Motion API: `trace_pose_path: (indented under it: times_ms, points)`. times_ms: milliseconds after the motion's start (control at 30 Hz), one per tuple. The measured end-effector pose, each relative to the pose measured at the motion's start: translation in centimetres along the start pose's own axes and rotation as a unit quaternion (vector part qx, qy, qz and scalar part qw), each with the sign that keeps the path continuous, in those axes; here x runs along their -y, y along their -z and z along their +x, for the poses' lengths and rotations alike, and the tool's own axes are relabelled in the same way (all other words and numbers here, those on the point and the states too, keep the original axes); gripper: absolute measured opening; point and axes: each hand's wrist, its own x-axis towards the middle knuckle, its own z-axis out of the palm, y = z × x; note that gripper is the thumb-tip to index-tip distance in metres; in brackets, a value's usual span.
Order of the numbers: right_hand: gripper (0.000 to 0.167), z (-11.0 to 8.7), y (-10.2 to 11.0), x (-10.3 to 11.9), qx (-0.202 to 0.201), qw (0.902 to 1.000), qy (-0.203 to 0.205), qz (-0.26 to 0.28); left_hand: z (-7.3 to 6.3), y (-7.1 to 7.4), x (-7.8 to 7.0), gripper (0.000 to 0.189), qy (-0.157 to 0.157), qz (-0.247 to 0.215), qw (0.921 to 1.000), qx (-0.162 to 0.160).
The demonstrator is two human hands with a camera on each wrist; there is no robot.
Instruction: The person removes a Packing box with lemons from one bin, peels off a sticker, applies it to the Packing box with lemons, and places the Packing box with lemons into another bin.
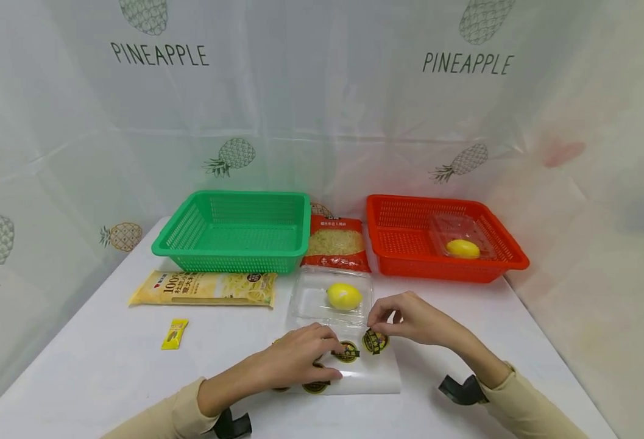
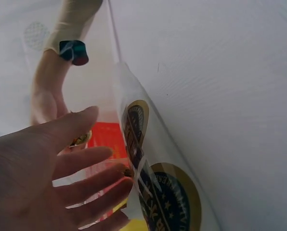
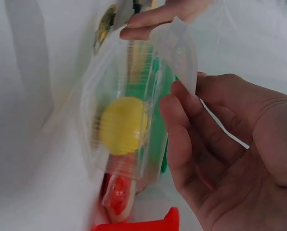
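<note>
A white sheet of round black-and-gold stickers (image 1: pixel 379 378) lies at the front of the table. My left hand (image 1: pixel 300 356) rests on this sheet, fingers spread and relaxed beside a sticker (image 1: pixel 348 352). Between thumb and fingertips, my right hand (image 1: pixel 412 318) pinches a round sticker (image 1: pixel 375 341) at the sheet's right edge. Its pale back (image 3: pixel 179 55) curls up from the fingers in the right wrist view. Just behind the sheet is a clear plastic box (image 1: pixel 307 299) with a yellow lemon (image 1: pixel 345 296) in it.
A green basket (image 1: pixel 231 265) stands back left, a red basket (image 1: pixel 437 268) back right with another boxed lemon (image 1: pixel 463 248). Between them leans a red food bag (image 1: pixel 335 242). To the left lie a yellow pasta packet (image 1: pixel 203 289) and a small yellow sachet (image 1: pixel 175 334).
</note>
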Motion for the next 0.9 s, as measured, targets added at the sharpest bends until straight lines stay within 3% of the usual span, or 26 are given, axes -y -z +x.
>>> trace_pose_path:
  times_ms: [167, 333, 467, 733, 900]
  points:
    - [0.008, 1.3, 0.5, 1.0, 0.011, 0.9998, 0.006, -0.014, 0.7, 1.0, 0.1, 0.039, -0.008, -0.05, 0.9965, -0.066]
    - [0.009, 2.3, 1.3, 2.2, 0.016, 0.9992, 0.016, -0.032, 1.7, 2.1, 0.2, 0.038, -0.023, -0.124, 0.9832, -0.132]
    - [0.011, 3.0, 1.7, 2.8, 0.006, 0.9988, 0.033, -0.035, 2.7, 2.7, 0.4, 0.037, -0.029, -0.152, 0.9732, -0.17]
    - [0.016, 3.9, 1.2, 2.9, 0.009, 0.9989, 0.045, -0.013, 3.8, 2.9, 1.2, 0.024, 0.005, -0.225, 0.957, -0.183]
    - [0.023, 4.5, 0.9, 2.9, -0.025, 0.9993, 0.027, -0.009, 4.0, 3.3, 2.1, 0.025, 0.024, -0.245, 0.9494, -0.195]
